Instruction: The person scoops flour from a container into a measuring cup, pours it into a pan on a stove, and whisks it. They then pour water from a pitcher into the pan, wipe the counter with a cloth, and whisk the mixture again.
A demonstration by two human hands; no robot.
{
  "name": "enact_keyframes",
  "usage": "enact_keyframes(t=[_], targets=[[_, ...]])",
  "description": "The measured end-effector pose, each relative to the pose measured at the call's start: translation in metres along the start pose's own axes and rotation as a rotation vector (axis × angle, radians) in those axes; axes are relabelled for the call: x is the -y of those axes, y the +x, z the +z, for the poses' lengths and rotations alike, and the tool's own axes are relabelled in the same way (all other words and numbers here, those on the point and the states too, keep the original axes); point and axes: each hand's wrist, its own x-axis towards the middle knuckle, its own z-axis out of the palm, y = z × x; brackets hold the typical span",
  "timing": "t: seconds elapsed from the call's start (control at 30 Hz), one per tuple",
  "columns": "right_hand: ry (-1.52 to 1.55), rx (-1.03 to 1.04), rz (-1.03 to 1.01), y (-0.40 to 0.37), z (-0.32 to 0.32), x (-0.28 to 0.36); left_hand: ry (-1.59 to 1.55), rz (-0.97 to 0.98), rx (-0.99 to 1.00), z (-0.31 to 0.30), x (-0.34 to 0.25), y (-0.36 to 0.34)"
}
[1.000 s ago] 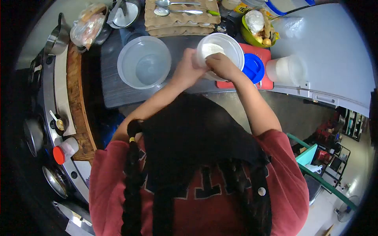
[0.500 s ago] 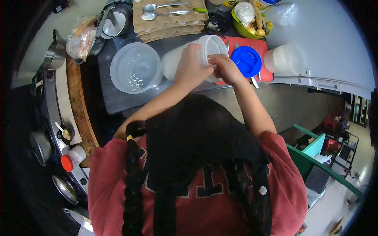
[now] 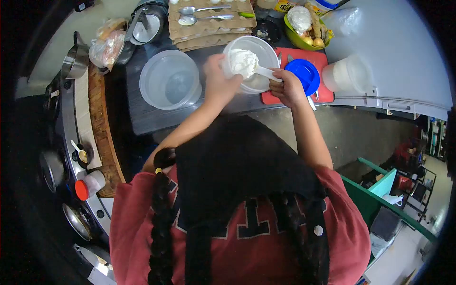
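My left hand [image 3: 221,84] holds a tall white plastic tub [image 3: 266,51] by its side. In my right hand [image 3: 288,89] is the handle of a white scoop [image 3: 266,72]. White powder [image 3: 244,62] is heaped in the scoop, over the mouth of the tub. Left of the tub stands a clear round container [image 3: 170,80], open at the top. A blue lid [image 3: 302,77] lies on a red board [image 3: 317,58] just right of my right hand.
Stacked egg trays [image 3: 209,32] with two spoons stand at the back. A green bowl [image 3: 308,43] of produce sits behind the board, and another white tub [image 3: 346,73] is at its right. A stove with pans and a red-lidded jar [image 3: 89,185] lie left.
The scoop has come up out of the tub with powder in it. The tub is now more upright, and my left hand has shifted along its side.
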Motion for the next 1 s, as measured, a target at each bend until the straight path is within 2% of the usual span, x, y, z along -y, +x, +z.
enact_keyframes(t=[0.03, 0.07, 0.13, 0.37, 0.47, 0.5, 0.53, 0.57, 0.63, 0.7, 0.77, 0.8, 0.83, 1.0], targets=[[-0.002, 0.002, 0.001, -0.003, -0.003, 0.0, -0.095, -0.101, -0.02, 0.002, 0.007, -0.001], [0.006, -0.028, -0.02, -0.01, 0.0, 0.003, -0.095, -0.102, -0.023, 0.002, 0.005, -0.004], [0.012, -0.057, -0.039, -0.018, 0.0, 0.004, -0.519, -0.294, 0.021, 0.002, 0.001, -0.013], [0.152, 0.034, -0.123, -0.023, -0.016, 0.0, -0.579, -0.235, 0.029, 0.007, 0.013, -0.024], [0.191, 0.022, -0.125, -0.027, -0.016, 0.003, -0.677, -0.284, -0.008, 0.011, 0.008, -0.031], [0.202, -0.009, -0.127, -0.029, -0.016, 0.004, -0.601, -0.422, -0.034, 0.012, -0.001, -0.031], [0.189, 0.052, -0.125, -0.027, -0.024, 0.005, -0.527, -0.562, -0.063, 0.013, -0.006, -0.033], [0.178, 0.069, -0.108, -0.028, -0.027, 0.006, -0.531, -0.566, -0.089, 0.014, -0.005, -0.035], [0.172, 0.129, -0.132, -0.027, -0.029, 0.007, -0.592, -0.655, 0.037, 0.014, -0.001, -0.032], [0.187, 0.212, -0.11, -0.029, -0.03, 0.009, -0.57, -0.599, -0.047, 0.018, 0.001, -0.034], [0.189, 0.171, -0.124, -0.033, -0.03, 0.012, -0.504, -0.543, 0.043, 0.016, -0.004, -0.037], [0.179, 0.195, -0.124, -0.035, -0.03, 0.013, -0.489, -0.513, -0.078, 0.019, -0.018, -0.048], [0.131, 0.208, -0.111, -0.04, -0.028, 0.015, -0.459, -0.516, -0.099, 0.013, -0.03, -0.058], [-0.007, 0.305, -0.066, -0.084, 0.002, 0.014, -0.687, -0.536, -0.154, -0.011, -0.039, -0.113]])
